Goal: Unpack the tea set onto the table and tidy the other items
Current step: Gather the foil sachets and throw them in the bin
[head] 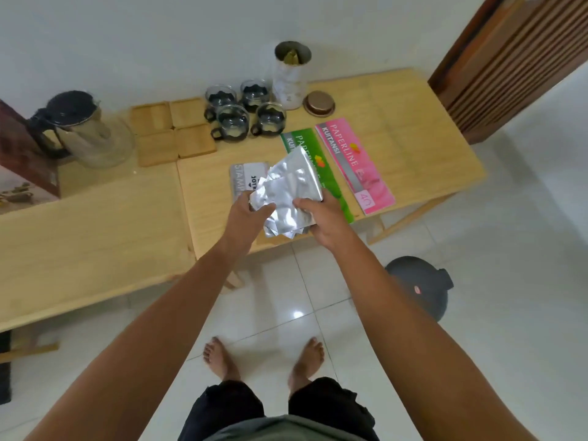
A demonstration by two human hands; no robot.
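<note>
A crumpled silver foil bag point(290, 189) hangs just above the front edge of the wooden table point(429, 148), gripped by both hands. My left hand point(249, 214) pinches its left side and my right hand point(321, 219) holds its right lower corner. Behind it, several glass cups with black holders point(245, 113) stand in a cluster. Several wooden coasters point(173, 132) lie to their left. A glass teapot with a black lid point(79, 128) sits at the far left. An open white tea canister point(290, 76) stands at the back, its round lid point(319, 104) beside it.
A green receipt book point(300, 144) and a pink one point(353, 163) lie on the table's right part, and a grey stamp-pad box point(246, 178) sits under the bag. A dark red carton point(19, 160) is at the left edge. A black bin point(418, 286) stands on the tiled floor.
</note>
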